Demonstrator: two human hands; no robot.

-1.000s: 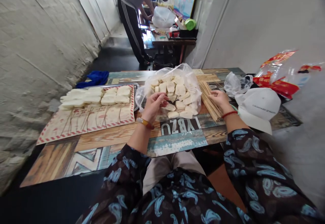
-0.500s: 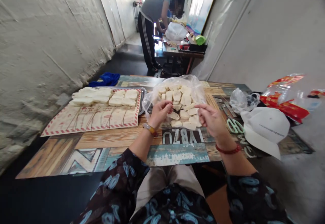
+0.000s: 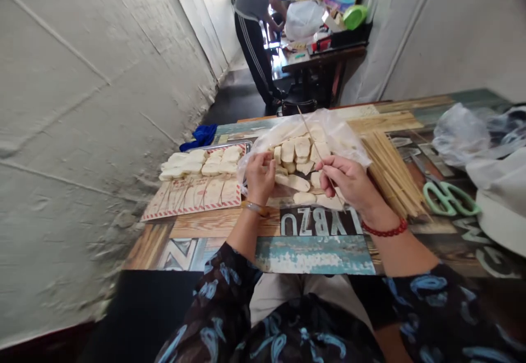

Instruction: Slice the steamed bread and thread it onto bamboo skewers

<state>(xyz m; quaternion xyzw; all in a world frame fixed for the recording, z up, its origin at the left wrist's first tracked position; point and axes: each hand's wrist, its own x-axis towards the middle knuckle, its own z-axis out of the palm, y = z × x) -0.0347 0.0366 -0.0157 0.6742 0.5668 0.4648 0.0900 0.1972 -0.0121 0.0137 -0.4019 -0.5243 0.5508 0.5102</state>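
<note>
My right hand (image 3: pixel 343 181) is closed on a thin wooden skewer (image 3: pixel 310 135), which slants up and away to the left over the pale slices. My left hand (image 3: pixel 259 179) is at the left side of a clear plastic bag (image 3: pixel 345 132), fingers curled in; whatever they grip is hidden. On the spread bag lie several pale, oval, dough-like slices (image 3: pixel 302 148), stacked at the back and loose in front. Beside my right hand rests a bundle of wooden skewers (image 3: pixel 390 174).
To the left, a tray with a red-striped liner (image 3: pixel 197 194) bears rows of pale pieces (image 3: pixel 184 163). Green-handled scissors (image 3: pixel 450 196), a white cap (image 3: pixel 503 198) and a crumpled bag (image 3: pixel 460 132) lie right. A blue cloth (image 3: pixel 199 137) is behind. Another person (image 3: pixel 258 28) bends over a far table (image 3: pixel 324 58).
The skewer now shows plainly in my right hand, pointing upward. My left hand has turned more upright at the bag's left side. The view has shifted, bringing the skewer bundle into plain sight.
</note>
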